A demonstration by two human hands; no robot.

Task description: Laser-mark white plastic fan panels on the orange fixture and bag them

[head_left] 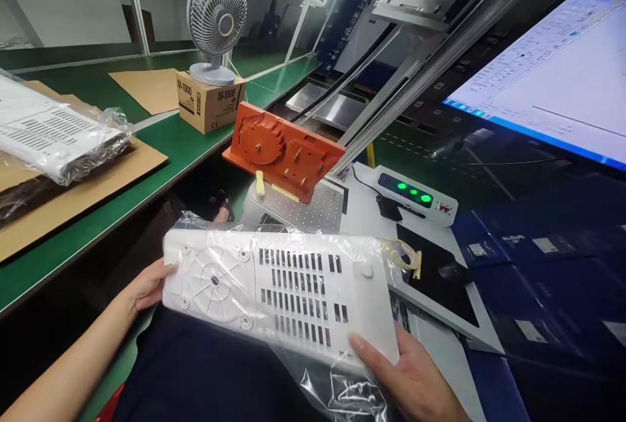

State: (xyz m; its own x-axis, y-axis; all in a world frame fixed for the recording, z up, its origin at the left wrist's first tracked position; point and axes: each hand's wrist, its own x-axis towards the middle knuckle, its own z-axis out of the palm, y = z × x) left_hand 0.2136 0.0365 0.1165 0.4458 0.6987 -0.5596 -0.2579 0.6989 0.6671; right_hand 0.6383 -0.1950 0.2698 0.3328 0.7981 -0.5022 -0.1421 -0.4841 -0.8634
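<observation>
Holding slotted white panel (235,285) above lap (210,370), clamped at one end by left grip (147,286) and near the other by right grip (415,376). Already in hand, loosely covered by clear plastic film (349,388); judged mid-handling, not yet set down. Cannot tell whether fully enclosed.

The white panel (288,291) partly hides the right hand (415,373); the monitor (552,76) is cut off

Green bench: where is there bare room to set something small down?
A bare patch of the green bench lies between the M-1000 box and the cardboard under the left bagged panel; another lies right of that box. The bench's left end is crowded. The orange fixture and held panel crowd the middle.
</observation>
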